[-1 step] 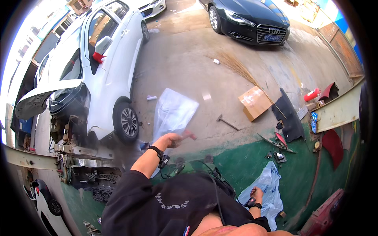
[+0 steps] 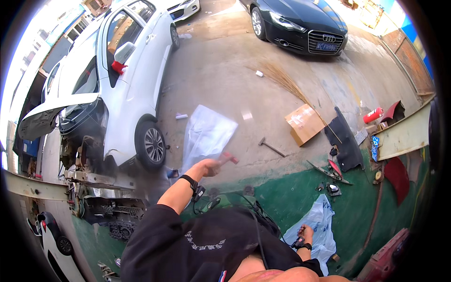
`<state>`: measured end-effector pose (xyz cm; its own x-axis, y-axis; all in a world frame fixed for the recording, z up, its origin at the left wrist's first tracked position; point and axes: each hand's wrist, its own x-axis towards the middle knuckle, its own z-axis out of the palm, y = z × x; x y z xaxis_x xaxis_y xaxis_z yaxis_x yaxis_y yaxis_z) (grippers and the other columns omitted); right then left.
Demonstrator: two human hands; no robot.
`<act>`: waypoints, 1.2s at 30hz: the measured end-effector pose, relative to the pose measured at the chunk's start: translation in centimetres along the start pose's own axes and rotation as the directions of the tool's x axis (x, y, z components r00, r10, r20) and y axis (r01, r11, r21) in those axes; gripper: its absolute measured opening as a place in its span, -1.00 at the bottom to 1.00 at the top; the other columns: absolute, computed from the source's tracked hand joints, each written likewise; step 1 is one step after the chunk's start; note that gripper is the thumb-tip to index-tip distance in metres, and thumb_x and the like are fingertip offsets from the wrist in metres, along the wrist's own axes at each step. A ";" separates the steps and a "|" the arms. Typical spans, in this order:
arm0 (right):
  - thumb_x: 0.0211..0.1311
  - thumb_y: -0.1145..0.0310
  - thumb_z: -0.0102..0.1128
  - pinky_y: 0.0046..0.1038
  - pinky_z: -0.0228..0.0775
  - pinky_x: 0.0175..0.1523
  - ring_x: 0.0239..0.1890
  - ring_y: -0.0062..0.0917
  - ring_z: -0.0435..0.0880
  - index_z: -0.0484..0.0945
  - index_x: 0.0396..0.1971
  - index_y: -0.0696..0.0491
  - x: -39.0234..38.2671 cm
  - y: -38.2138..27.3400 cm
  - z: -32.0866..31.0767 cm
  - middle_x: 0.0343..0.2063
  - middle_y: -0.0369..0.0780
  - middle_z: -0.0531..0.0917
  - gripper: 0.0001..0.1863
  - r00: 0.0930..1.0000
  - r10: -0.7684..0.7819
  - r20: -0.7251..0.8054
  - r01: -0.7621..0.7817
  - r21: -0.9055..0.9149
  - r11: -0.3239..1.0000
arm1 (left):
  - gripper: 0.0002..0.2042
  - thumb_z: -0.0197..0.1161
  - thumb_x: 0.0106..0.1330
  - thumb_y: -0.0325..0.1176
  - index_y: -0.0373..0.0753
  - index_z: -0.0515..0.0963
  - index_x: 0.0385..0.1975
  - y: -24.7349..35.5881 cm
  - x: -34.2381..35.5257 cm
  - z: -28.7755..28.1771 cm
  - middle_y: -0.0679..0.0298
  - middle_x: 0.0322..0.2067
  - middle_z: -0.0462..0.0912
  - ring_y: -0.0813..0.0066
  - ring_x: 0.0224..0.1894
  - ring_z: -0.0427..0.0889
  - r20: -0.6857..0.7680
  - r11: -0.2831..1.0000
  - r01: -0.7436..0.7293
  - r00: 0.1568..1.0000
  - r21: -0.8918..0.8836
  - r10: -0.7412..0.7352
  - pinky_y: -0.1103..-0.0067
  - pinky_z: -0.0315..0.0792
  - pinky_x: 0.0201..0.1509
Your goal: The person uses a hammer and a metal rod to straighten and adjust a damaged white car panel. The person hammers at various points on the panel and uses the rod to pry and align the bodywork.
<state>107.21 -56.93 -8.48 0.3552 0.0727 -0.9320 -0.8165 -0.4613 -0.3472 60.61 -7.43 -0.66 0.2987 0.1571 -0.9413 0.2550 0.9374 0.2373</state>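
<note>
My left hand (image 2: 210, 167) is stretched forward above the floor, its fingers closed round a red, roughly T-shaped piece (image 2: 228, 158). That piece is see-through with blur, so its kind is unclear. Behind it a translucent white plastic sheet (image 2: 209, 128) lies on the concrete. My right hand (image 2: 306, 232) is low at the right, fingers curled in, in front of a pale blue plastic bag (image 2: 319, 218). Whether it grips the bag or something else is hidden. Both wrists wear dark bands with small devices and cables.
A white car (image 2: 136, 75) with its front stripped stands at left. A hammer (image 2: 272, 147), a cardboard box (image 2: 305, 123), a straw broom (image 2: 282, 81) and a black panel (image 2: 345, 141) lie ahead. Further right are a red extinguisher (image 2: 373, 115) and red body parts (image 2: 397, 178). A dark car (image 2: 300, 26) stands beyond.
My left hand and the red piece have shifted slightly to the right. The right hand looks the same.
</note>
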 end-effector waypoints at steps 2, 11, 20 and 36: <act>0.13 0.37 -0.01 -0.54 0.19 -0.62 -0.74 -0.60 0.30 0.38 -0.61 0.01 1.3 -0.2 -1.2 -0.75 -0.36 0.35 -0.86 1.000 0.016 0.000 -0.016 -0.041 0.999 | -0.66 -0.04 0.40 -0.15 -0.35 0.42 -0.13 -0.6 0.6 4.4 0.14 -0.27 0.54 0.43 -0.52 0.49 0.038 0.982 -0.096 0.995 0.162 0.091 0.60 0.42 -0.50; 0.13 0.37 -0.09 -0.49 0.13 -0.58 -0.69 -0.57 0.32 0.34 -0.60 -0.01 3.6 -4.2 4.8 -0.71 -0.36 0.36 -0.87 0.975 0.109 0.193 -0.049 -0.290 0.956 | -0.59 0.00 0.26 -0.11 -0.37 0.62 -0.41 -13.7 -2.6 -7.5 0.11 -0.55 0.64 0.25 -0.61 0.60 -0.444 0.651 0.124 0.823 0.749 0.354 0.37 0.49 -0.47; 0.11 0.46 0.02 -0.59 0.27 -0.59 -0.69 -0.63 0.35 0.44 -0.57 0.05 0.8 -8.3 16.2 -0.70 -0.33 0.41 -0.90 0.969 0.003 0.248 0.098 -0.393 0.914 | -0.77 -0.07 0.24 -0.47 -0.36 0.53 -0.55 -39.7 -10.8 -14.8 0.12 -0.63 0.53 0.31 -0.70 0.49 -0.598 0.980 0.181 0.779 -0.077 -0.191 0.44 0.34 -0.62; 0.26 0.35 0.01 -0.64 0.23 -0.57 -0.66 -0.67 0.35 0.40 -0.52 0.01 -6.4 -8.0 31.7 -0.68 -0.38 0.39 -0.84 0.948 0.047 0.315 0.216 -0.745 0.630 | -0.81 0.04 0.29 -0.32 -0.27 0.47 -0.48 -62.9 -12.2 -4.3 0.25 -0.58 0.52 0.43 -0.64 0.49 -0.391 0.695 -0.011 0.832 -0.719 -0.392 0.50 0.39 -0.59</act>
<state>97.04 -25.72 -3.01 0.1544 0.3258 -0.9328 -0.0986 -0.9343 -0.3426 37.00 -66.96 -5.18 -0.2113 -0.1151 -0.9706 -0.4874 0.8732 0.0026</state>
